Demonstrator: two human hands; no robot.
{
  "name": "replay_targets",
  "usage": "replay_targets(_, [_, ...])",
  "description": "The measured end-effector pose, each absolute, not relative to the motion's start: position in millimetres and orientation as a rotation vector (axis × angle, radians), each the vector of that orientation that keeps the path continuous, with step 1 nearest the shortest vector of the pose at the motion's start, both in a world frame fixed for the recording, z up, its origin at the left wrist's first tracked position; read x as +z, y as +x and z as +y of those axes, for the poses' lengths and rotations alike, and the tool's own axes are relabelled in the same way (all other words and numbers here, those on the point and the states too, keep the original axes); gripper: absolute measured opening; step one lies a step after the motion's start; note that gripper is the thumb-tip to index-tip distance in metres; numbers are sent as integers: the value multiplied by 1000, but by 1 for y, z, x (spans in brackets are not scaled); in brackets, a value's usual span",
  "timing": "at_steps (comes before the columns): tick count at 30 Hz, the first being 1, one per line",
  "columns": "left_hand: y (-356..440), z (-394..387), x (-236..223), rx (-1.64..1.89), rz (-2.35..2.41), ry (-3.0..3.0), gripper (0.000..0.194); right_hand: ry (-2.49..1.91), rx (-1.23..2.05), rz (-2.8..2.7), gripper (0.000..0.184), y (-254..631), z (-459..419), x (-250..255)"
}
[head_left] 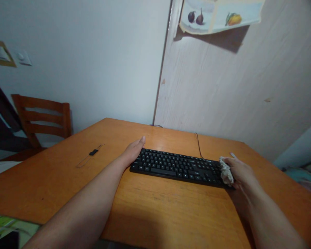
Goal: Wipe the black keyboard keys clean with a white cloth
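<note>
A black keyboard with a cable at its back lies on the wooden table. My left hand grips the keyboard's left end, thumb extended along the back corner and the other fingers mostly hidden. At the opposite end, my right hand is closed around a crumpled whitish cloth. The cloth touches the keys at the right edge.
Left on the table is a small black object with a thin looped cord. A wooden chair stands beyond the left edge. The wall borders the table's back, where a dark cable runs.
</note>
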State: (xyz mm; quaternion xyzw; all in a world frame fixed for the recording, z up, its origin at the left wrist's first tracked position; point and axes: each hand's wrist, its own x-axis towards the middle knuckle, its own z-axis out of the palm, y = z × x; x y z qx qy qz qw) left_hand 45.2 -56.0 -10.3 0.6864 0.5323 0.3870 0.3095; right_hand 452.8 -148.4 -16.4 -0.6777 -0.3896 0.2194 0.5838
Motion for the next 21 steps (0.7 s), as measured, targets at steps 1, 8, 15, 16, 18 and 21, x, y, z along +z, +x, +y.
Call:
replay_targets(1, [45,-55,-11,1033,1403,1809,72,-1597,536,-887,19,453,-149,-16])
replay_targets(8, [47,-48,-12,1219,1293,1781,51,-1408,556,-776,40,425,-156,9])
replay_targets(15, [65,-71,18,1247,988,1763,36,-1200,1260,-1085,36,332,-169,49])
replay_targets(16, [67,-77,23,1233,945,1743,35,-1166,1320,-1112,37,321,-167,51])
replay_targets(18, [70,-88,32,1195,844,1686,33,-1110,1389,-1143,39,301,-162,53])
replay_targets(21, [74,-101,39,1129,736,1613,33,-1062,1435,-1186,40,278,-154,52])
